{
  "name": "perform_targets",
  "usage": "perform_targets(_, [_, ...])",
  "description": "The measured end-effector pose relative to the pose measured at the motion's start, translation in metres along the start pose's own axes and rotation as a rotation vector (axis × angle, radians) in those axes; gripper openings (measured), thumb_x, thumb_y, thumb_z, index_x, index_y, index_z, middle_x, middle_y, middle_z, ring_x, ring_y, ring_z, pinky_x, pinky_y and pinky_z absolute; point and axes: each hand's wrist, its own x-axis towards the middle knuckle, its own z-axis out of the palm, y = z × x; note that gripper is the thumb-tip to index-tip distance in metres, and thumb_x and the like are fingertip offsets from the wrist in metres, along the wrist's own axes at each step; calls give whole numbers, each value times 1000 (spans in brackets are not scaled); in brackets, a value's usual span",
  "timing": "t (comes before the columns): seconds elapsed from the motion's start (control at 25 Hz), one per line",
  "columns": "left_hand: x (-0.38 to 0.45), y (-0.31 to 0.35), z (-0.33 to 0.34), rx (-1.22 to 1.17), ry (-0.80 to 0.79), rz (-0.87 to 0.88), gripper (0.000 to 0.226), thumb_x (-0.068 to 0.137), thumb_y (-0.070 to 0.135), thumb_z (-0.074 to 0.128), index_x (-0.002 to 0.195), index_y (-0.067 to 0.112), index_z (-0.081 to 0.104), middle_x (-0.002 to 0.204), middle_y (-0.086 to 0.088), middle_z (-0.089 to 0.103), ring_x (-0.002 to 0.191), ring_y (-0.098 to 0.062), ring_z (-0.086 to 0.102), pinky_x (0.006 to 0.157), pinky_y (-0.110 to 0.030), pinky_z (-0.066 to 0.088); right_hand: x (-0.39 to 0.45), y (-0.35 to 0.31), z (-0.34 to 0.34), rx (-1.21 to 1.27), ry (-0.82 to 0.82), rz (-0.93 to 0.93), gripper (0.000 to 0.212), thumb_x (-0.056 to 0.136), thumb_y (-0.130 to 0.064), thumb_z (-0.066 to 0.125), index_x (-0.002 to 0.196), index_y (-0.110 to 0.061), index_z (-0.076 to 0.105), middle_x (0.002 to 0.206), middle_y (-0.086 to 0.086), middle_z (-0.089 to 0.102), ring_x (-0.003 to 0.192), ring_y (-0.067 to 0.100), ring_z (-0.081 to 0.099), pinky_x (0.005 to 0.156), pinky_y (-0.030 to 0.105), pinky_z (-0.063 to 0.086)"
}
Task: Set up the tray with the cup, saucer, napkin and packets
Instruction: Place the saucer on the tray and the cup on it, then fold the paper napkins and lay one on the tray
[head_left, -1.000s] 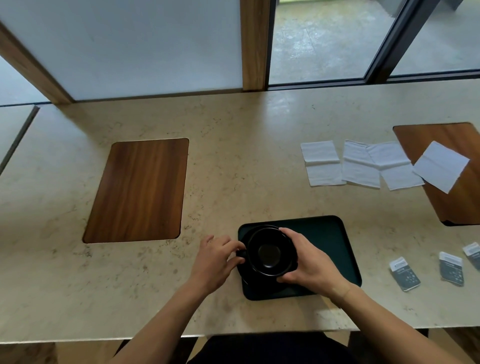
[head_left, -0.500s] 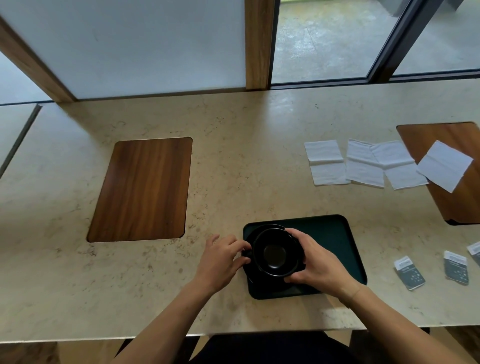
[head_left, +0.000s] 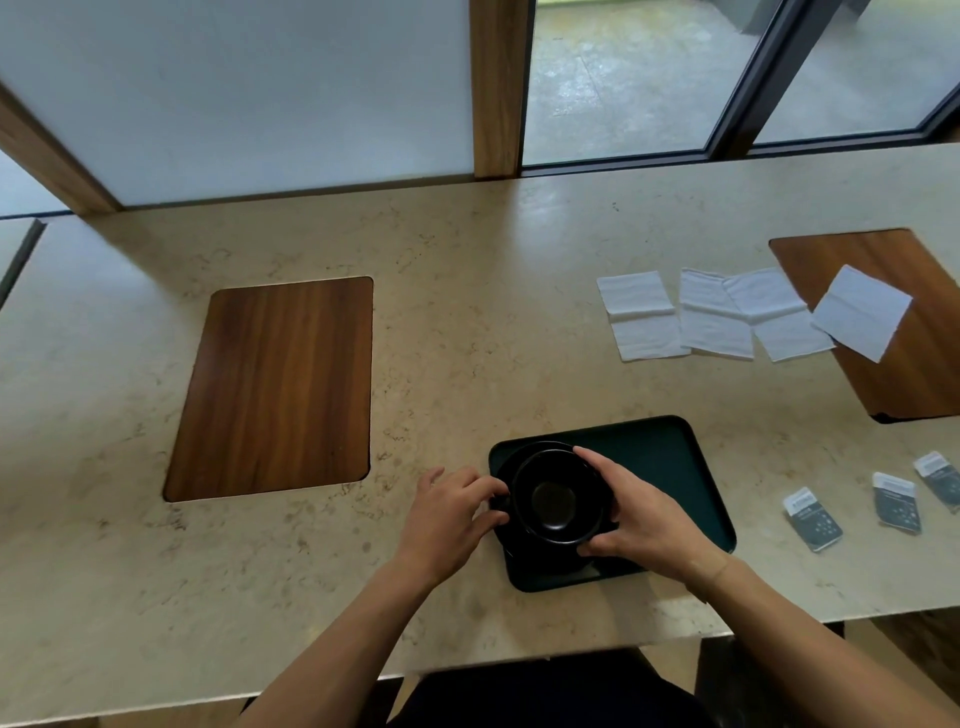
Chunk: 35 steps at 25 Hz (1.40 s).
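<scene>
The black cup (head_left: 555, 499) sits on a black saucer (head_left: 511, 540) in the left part of the dark tray (head_left: 670, 467), and the tray lies on the table (head_left: 467, 338) close to its near edge. The right hand (head_left: 636, 512) is curled around the right side of the cup, thumb near the far rim and fingers at the near side, so it grips the cup. The left hand (head_left: 447, 512) is at the small handle on the cup's left; its fingers are bent toward it, but I cannot tell if they really pinch the handle.

The cup and saucer look like ceramic, so I judge them stiff, rather heavy and fragile, with a smooth surface that can slip; the handle and the body are the good places to hold, and the saucer may slide under the cup.

The right half of the tray is bare, with enough room for a napkin and packets. Four white napkins (head_left: 644, 317) lie far to the right, one on a wooden inlay (head_left: 904, 374); they are soft and light and are best taken at an edge. Three packets (head_left: 813, 518) lie right of the tray, near the table edge, so a careless push could drop them.
</scene>
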Motion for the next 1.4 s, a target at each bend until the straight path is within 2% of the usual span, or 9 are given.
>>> perform_targets(0.32, [0, -1, -4, 4, -30, 37, 28, 89, 49, 58, 114, 37, 60, 105, 17, 59, 101, -5, 55, 112, -43, 26, -4, 0, 4, 48, 6, 42, 115, 60, -37, 83, 146, -55, 8, 138, -20, 47, 113, 4, 53, 96, 33, 50])
perform_targets(0.44, [0, 1, -8, -7, 18, 48, 42, 83, 64, 51, 114, 38, 60, 106, 17, 59, 103, -4, 55, 109, -41, 29, -3, 5, -8, 43, -24, 4, 118, 59, -39, 85, 146, -56, 6, 138, -26, 40, 92, -3, 53, 87, 27, 52])
perform_targets(0.52, [5, 5, -12, -1, 90, 54, 45, 81, 68, 52, 113, 38, 61, 105, 17, 60, 102, -3, 55, 105, -40, 33, -3, 13, -24, 23, -19, -18, 116, 60, -43, 85, 144, -59, 7, 136, -31, 37, 84, 1, 54, 82, 27, 53])
perform_targets(0.64, [26, 31, -18, -5, 194, 63, 39, 83, 65, 55, 110, 37, 62, 103, 19, 61, 99, -1, 56, 102, -38, 36, 0, 32, -56, -2, 17, -66, 104, 65, -51, 81, 143, -59, 13, 137, -32, 38, 90, 4, 55, 83, 28, 53])
perform_targets(0.72, [45, 57, -16, -23, 230, 55, 37, 83, 62, 57, 107, 36, 64, 100, 20, 62, 95, 1, 55, 101, -39, 37, 4, 50, -79, -17, 48, -86, 90, 71, -55, 75, 143, -56, 20, 141, -24, 44, 98, 4, 55, 87, 27, 52])
perform_targets(0.88, [84, 109, 3, -45, 264, 29, 35, 83, 61, 55, 105, 37, 67, 98, 22, 61, 95, 1, 54, 100, -40, 37, 10, 89, -129, -179, 198, -137, 67, 82, -54, 63, 143, -39, 38, 138, -12, 54, 118, 10, 54, 100, 29, 45])
perform_targets(1.04, [127, 146, 21, -78, 280, -27, 37, 82, 61, 55, 105, 36, 68, 98, 19, 66, 95, -1, 59, 98, -46, 41, 21, 131, -173, -272, 271, -190, 60, 84, -59, 52, 138, -33, 47, 130, -8, 61, 118, 14, 53, 99, 35, 45])
perform_targets(1.24, [166, 166, 36, -160, 288, -113, 34, 79, 61, 58, 103, 38, 67, 93, 21, 67, 92, -1, 62, 92, -48, 48, 43, 161, -199, -312, 394, -156, 46, 85, -53, 60, 126, -33, 60, 119, -9, 67, 116, 19, 52, 92, 42, 43])
perform_targets(1.4, [197, 164, 35, -175, 295, -139, 28, 81, 50, 68, 103, 33, 70, 94, 16, 69, 87, -4, 64, 88, -45, 51, 72, 164, -210, -296, 359, -114, 43, 89, -51, 58, 128, -33, 60, 124, -8, 64, 124, 20, 46, 96, 43, 35])
